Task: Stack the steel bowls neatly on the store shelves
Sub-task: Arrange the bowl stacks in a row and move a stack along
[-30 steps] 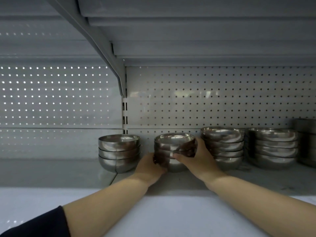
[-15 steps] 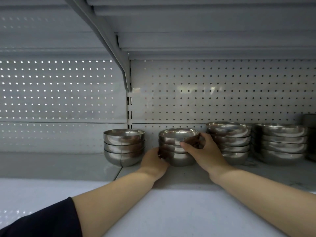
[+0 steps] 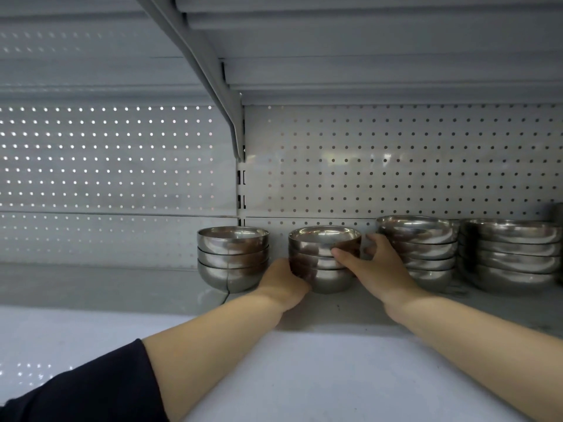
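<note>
Gripping from both sides, the two hands have the middle stack of steel bowls (image 3: 324, 258) between them on the white shelf (image 3: 350, 309). That looks like three nested bowls, bottom one sitting on the shelf surface. Left hand (image 3: 281, 280) is tucked low against the stack's left flank, fingers hidden behind the metal, so how far they curl I can't tell. Right hand (image 3: 373, 269) is spread around the right flank, thumb pressed on the front of the bowls, the other fingers reaching round the back near the rim.

Just to the left stands another stack of three bowls (image 3: 233, 257), apart from the held one, right at the seam where two shelf panels meet. On the right, a taller stack (image 3: 419, 249) sits just beside the right hand, and beyond it a wider stack (image 3: 511, 254) close to that. Pegboard back panel (image 3: 396, 166) runs behind all of them. A dark sleeve (image 3: 91, 388) covers the left upper arm at the bottom corner.
</note>
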Demonstrator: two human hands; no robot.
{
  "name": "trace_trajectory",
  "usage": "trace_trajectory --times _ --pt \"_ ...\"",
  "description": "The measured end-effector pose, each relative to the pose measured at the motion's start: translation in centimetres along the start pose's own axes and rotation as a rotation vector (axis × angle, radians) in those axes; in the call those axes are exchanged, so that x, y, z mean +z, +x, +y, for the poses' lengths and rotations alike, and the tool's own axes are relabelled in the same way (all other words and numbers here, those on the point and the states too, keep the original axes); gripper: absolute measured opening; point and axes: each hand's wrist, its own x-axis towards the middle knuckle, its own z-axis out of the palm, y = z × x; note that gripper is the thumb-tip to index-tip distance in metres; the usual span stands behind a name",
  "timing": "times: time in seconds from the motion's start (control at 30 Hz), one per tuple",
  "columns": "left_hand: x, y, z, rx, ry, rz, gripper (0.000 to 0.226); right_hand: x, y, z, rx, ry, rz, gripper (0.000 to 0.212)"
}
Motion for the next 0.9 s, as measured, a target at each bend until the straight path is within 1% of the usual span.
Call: trace_trajectory --times 0.07,0.1,0.13,0.17,0.2,0.23,0.27,0.3,0.33,0.37,0.4,0.43,0.5,0.53,0.6,0.63,0.67,0.7,0.73,0.77,0.83,0.9 --pt "-1.3 -0.7 1.2 -0.006 0.061 -0.048 0.009 -0.5 -0.6 -1.5 -0.054 -0.121 0.055 0.081" --pt "-2.3 -1.1 1.5 0.042 0.132 -0.047 0.007 -0.5 -1.1 -2.5 -0.122 -0.180 0.076 0.080" --pt "-3.2 -1.2 1.5 0.107 0.188 -0.029 0.017 -0.5 -1.7 -3.6 -0.193 -0.212 0.080 0.076" --pt "-4.5 -1.6 1.3 0.183 0.220 0.005 0.023 -0.1 -2.3 -4.7 -0.238 -0.216 0.060 0.072" --pt "-6.0 -2.0 0.8 0.237 0.155 0.047 0.022 0.5 -2.8 -5.8 -0.251 -0.200 0.013 0.066" --pt "-7.6 -2.6 0.1 0.274 0.037 0.112 0.022 1.5 -3.3 -6.6 -0.228 -0.182 -0.048 0.062" --pt "-9.4 -2.6 -1.0 0.295 -0.036 0.226 0.032 2.8 -3.6 -7.3 -0.175 -0.165 -0.112 0.062" --pt "-11.2 -2.7 -1.9 0.286 -0.032 0.340 0.053 4.3 -3.7 -7.8 -0.101 -0.140 -0.171 0.065" --pt "-12.9 -2.3 -3.1 0.243 0.039 0.390 0.072 6.0 -3.9 -8.1 -0.024 -0.101 -0.222 0.072" --pt "-14.3 -1.8 -4.0 0.152 0.105 0.384 0.084 7.7 -3.9 -8.2 0.042 -0.059 -0.253 0.081" --pt "-15.3 -1.0 -4.8 0.038 0.164 0.329 0.092 9.4 -3.9 -8.1 0.082 -0.028 -0.262 0.086" --pt "-16.0 -0.5 -5.6 -0.070 0.226 0.254 0.095 11.0 -3.7 -8.0 0.102 -0.015 -0.248 0.087" --pt "-15.9 0.2 -6.8 -0.201 0.278 0.098 0.088 13.2 -3.4 -7.7 0.112 -0.025 -0.191 0.089" --pt "-15.6 0.7 -7.6 -0.216 0.212 0.044 0.083 13.9 -3.2 -7.5 0.118 -0.024 -0.164 0.090" --pt "-14.9 1.6 -9.0 -0.202 0.003 -0.059 0.073 14.9 -2.7 -7.1 0.125 0.002 -0.135 0.090" --pt "-14.6 1.9 -9.5 -0.160 -0.047 -0.101 0.061 15.1 -2.7 -6.9 0.114 0.009 -0.123 0.089" --pt "-14.5 2.2 -9.8 -0.104 -0.048 -0.121 0.043 15.3 -2.7 -6.7 0.096 0.007 -0.110 0.088" --pt "-14.4 2.3 -10.1 -0.058 -0.048 -0.127 0.023 15.5 -2.7 -6.4 0.079 0.002 -0.097 0.087" --pt "-14.4 2.4 -10.2 -0.027 -0.041 -0.117 0.010 15.6 -2.7 -6.2 0.062 -0.004 -0.084 0.084" --pt "-14.3 2.4 -10.5 -0.002 -0.019 -0.098 0.005 15.6 -2.8 -6.0 0.048 -0.005 -0.075 0.080" --pt "-14.1 2.4 -10.8 0.057 0.060 -0.048 0.003 15.5 -3.0 -5.7 0.020 -0.005 -0.064 0.072" --pt "-13.7 2.4 -10.9 0.108 0.138 0.017 0.012 15.4 -3.1 -5.6 -0.007 -0.006 -0.052 0.067"
